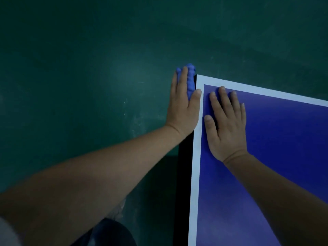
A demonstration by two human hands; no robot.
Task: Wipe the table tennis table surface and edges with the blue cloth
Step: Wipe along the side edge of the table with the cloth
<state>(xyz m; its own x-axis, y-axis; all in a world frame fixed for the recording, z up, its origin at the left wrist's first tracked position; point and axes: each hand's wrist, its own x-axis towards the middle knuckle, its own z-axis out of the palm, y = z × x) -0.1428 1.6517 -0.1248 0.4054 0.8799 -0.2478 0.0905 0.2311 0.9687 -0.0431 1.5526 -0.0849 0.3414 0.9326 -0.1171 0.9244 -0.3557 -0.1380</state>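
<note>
Two hands work at the far-left corner of the table tennis table (196, 174), seen from the head camera looking down.

The left hand (182, 107) lies flat against the table's left side edge, outside the top. Its fingers are straight and point away from the person, and its thumb (197, 94) rests on the white border line. The blue cloth (190, 77) is bunched between this palm and the side edge. It shows past the fingertips, just short of the corner. The hand presses the cloth rather than curling round it.

The right hand (227, 125) rests palm down on the blue top just inside the left border. Its fingers are spread and straight and it holds nothing. Its fingertips reach almost to the white line along the far edge.

The dark side face of the table (184, 174) runs from the left wrist back along the left edge toward the person, uncovered. Bare blue surface stretches to the right and toward the near side of the top. Left of the table and beyond its far edge lies green floor (79, 68).
</note>
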